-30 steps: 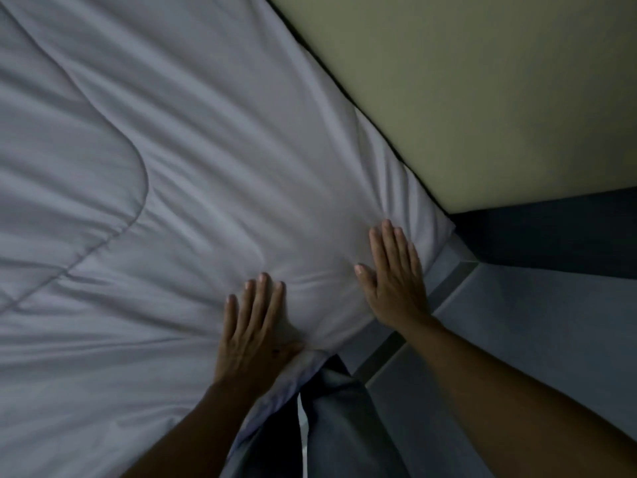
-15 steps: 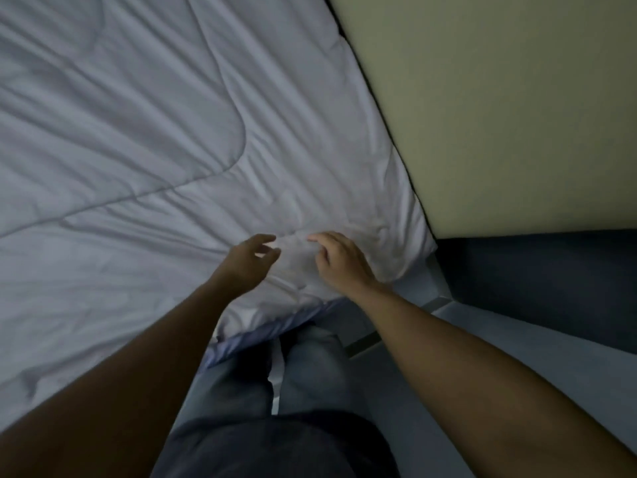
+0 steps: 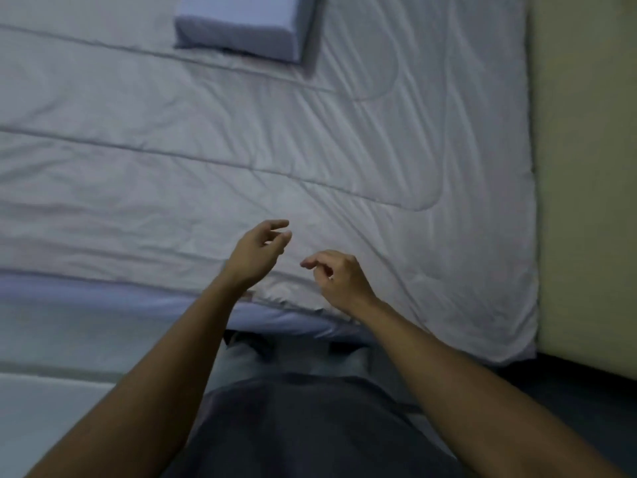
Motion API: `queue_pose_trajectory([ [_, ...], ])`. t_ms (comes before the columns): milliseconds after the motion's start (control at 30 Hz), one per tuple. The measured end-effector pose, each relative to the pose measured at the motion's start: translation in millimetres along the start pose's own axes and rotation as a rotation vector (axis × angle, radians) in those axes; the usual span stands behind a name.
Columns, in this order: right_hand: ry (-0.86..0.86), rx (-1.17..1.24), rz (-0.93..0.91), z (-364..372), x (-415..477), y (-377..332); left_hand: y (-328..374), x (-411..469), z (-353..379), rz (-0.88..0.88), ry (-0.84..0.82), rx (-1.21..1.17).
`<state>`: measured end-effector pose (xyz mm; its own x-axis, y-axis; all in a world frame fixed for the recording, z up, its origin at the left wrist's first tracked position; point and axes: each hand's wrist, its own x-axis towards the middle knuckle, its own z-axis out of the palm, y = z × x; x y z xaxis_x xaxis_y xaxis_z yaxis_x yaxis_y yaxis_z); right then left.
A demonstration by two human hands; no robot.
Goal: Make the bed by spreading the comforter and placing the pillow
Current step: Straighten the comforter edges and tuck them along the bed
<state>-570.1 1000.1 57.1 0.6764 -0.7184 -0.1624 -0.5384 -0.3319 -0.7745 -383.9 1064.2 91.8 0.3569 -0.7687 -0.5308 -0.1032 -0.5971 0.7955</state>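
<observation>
Nearest the camera: the person's dark shirt (image 3: 310, 436), with both bare forearms reaching forward over the near side of the bed. The left hand (image 3: 256, 255) and right hand (image 3: 341, 281) are close together but apart, above the near border of the white quilted comforter (image 3: 310, 160). The left is slightly farther in than the right. Grip, left: fingers loosely curled, thumb and fingertips separated, nothing held. Grip, right: fingers curled a little more, knuckles up, also holding nothing. Cannot tell whether either hand touches the fabric. The comforter's near edge passes under the wrists. To the left of the hands a strip of pale blue sheet (image 3: 120, 291) shows below that edge. The comforter lies spread flat across the bed, with shallow creases and curved stitch lines. Its right edge runs along the beige upright panel (image 3: 586, 167), and its near right corner reaches the bed's corner above the dark floor (image 3: 586, 401). Beyond the hands the fabric runs on unbroken. At the far side, well apart from both hands and up to their left, a pale lilac block-shaped pillow (image 3: 241, 29) rests on top of the comforter, cut off by the top of the view.
</observation>
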Motion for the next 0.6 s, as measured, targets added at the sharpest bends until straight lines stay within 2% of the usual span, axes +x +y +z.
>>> queue_pose_trajectory([
  [267,-0.188,-0.048,-0.192,160.2,83.8,-159.4,-100.0,-41.1,-210.0,-0.110,0.232,-0.159],
  [600,-0.349,0.005,-0.400,317.6,151.3,-291.4,-179.5,-103.5,-388.2,-0.184,0.581,-0.360],
])
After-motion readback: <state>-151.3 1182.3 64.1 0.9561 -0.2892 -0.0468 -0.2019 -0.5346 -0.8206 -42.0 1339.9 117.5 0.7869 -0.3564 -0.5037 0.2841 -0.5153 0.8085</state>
